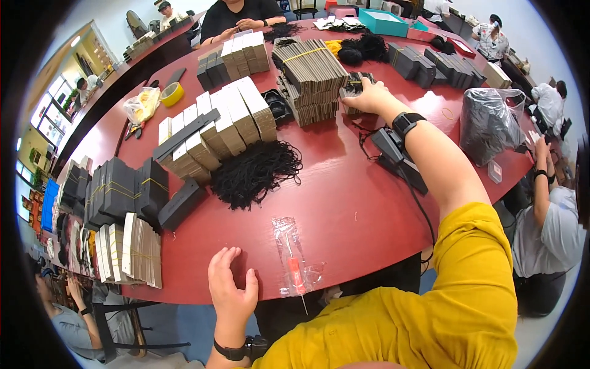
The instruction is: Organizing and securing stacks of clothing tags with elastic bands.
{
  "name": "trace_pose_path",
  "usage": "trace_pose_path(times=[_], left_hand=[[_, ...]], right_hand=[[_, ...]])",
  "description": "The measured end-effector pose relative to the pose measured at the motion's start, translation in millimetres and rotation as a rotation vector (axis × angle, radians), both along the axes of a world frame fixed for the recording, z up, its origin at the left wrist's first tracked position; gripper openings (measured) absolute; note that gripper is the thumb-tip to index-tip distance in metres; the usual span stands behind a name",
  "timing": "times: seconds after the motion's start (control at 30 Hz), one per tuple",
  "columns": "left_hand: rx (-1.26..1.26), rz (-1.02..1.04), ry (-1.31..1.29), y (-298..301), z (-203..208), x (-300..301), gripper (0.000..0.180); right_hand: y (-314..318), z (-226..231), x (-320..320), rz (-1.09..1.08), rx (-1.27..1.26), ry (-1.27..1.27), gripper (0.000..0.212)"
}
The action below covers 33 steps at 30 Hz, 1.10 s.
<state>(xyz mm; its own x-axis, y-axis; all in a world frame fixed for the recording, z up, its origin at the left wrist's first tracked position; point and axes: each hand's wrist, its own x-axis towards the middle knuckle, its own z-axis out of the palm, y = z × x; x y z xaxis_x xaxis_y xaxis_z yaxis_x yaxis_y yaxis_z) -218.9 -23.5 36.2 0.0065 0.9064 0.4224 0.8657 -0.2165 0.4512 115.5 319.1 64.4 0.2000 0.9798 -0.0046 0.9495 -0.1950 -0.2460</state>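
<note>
My right hand (369,97) reaches far across the table, its fingers closed around a short bundle of grey card pieces (354,80). That bundle stands beside a tall stack of grey-brown cards (314,67) tied with a yellow band. My left hand (232,286) is at the near table edge, fingers apart and nothing in it. To its right, a thin metal-shafted tool with an orange-red handle (295,273) lies under clear tape, its lower tip past the edge. A heap of black cord loops (255,175) lies in front of rows of white-topped cards (224,114).
Banded dark grey card stacks (117,190) and white cards (141,252) stand at left. A black device with a cable (393,150) sits under my right forearm. A plastic bag of black material (491,123) is at right, yellow tape (172,94) at far left. Other people sit around.
</note>
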Motion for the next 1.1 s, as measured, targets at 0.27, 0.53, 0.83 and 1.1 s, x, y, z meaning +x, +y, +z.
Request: trace_pose_path(times=[0.27, 0.53, 0.83, 1.1], left_hand=[[-0.057, 0.013, -0.085, -2, -17, -8, 0.050], [0.089, -0.095, -0.004, 6, 15, 26, 0.039], [0.106, -0.118, 0.061, 1, 11, 15, 0.040], [0.088, -0.129, 0.088, -4, 12, 8, 0.041]], right_hand=[[-16, -1, -18, 0.121, 0.264, 0.157, 0.070], [11, 16, 24, -0.002, 0.351, 0.340, 0.070], [-56, 102, -98, 0.199, 0.278, 0.047, 0.094], [-47, 89, -110, 0.022, 0.214, 0.097, 0.091]])
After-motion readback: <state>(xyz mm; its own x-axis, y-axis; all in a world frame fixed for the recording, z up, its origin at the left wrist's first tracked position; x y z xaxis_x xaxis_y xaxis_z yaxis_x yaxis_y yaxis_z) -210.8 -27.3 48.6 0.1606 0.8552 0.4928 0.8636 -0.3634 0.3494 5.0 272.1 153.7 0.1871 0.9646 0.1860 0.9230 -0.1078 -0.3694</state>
